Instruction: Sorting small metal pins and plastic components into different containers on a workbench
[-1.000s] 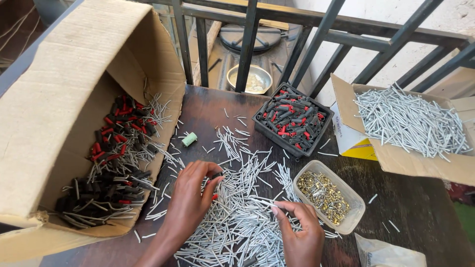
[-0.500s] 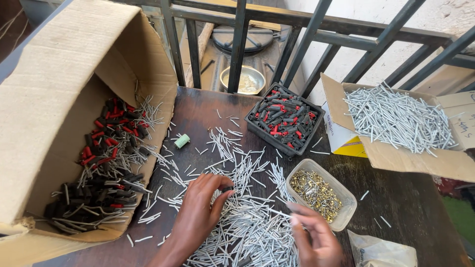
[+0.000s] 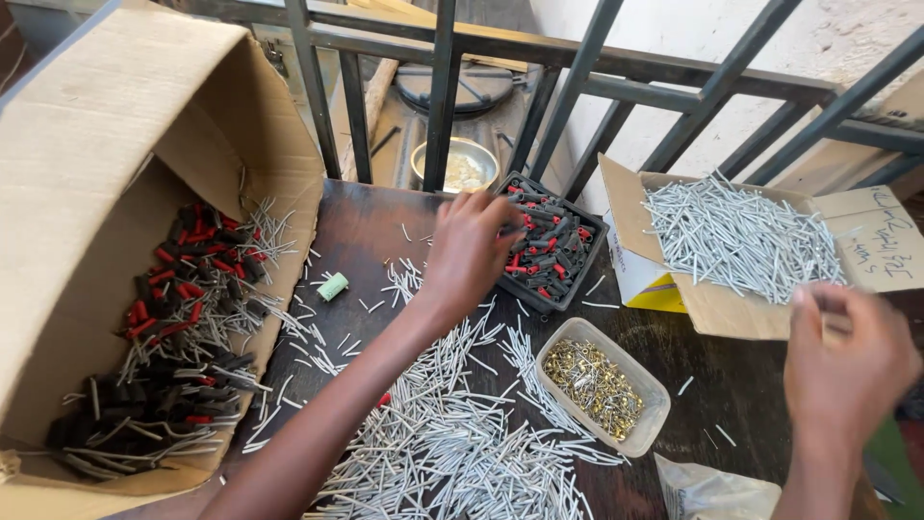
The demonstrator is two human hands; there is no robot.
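My left hand (image 3: 469,252) reaches forward over the dark wooden table (image 3: 366,231), its fingertips at the near left edge of a black tray (image 3: 553,250) of red and black caps. Whether it grips a cap is hidden by the fingers. My right hand (image 3: 847,361) hovers, blurred, at the right beside an open cardboard box (image 3: 741,241) of grey metal pins, fingers curled; what it holds cannot be made out. A big heap of grey pins (image 3: 452,433) lies on the table between my arms.
A clear tub (image 3: 602,385) of small brass pieces sits beside the pin heap. A large tipped carton (image 3: 135,289) at the left holds finished red and black parts. A small green cylinder (image 3: 333,286) lies on the table. Metal railings (image 3: 443,87) stand behind.
My left hand left the pin heap and reached forward to the black tray. My right hand rose from the heap and moved right toward the box of pins.
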